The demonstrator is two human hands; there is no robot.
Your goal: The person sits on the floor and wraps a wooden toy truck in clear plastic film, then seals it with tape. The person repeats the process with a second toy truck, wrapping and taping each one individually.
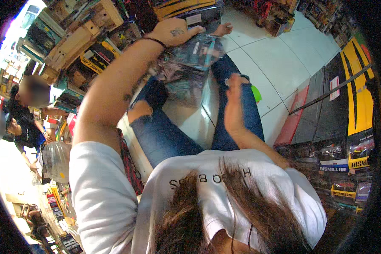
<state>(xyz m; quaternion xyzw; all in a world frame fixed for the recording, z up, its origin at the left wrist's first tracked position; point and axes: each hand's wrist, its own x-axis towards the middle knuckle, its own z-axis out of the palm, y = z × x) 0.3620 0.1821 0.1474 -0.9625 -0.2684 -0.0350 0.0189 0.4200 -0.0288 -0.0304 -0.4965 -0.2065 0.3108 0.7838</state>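
My left hand [175, 33] is out in front, closed over the top of a clear plastic bag [184, 72]. Several small packs seem to be inside the bag, but motion blur hides their kind. The bag hangs between my knees, above the tiled floor. My right hand [235, 101] is raised over my right thigh, apart from the bag. Its fingers are stretched out and slightly blurred, and nothing shows in them. Just past the bag's far right corner are what look like bare toes [222, 29].
Black, yellow and red cartons [317, 110] stand stacked on the right, above packaged goods [338, 169]. A bright green object [256, 94] lies beside my right leg. Wooden shelves [72, 46] line the left, where a person [27, 122] is near a clear plastic sack [56, 161].
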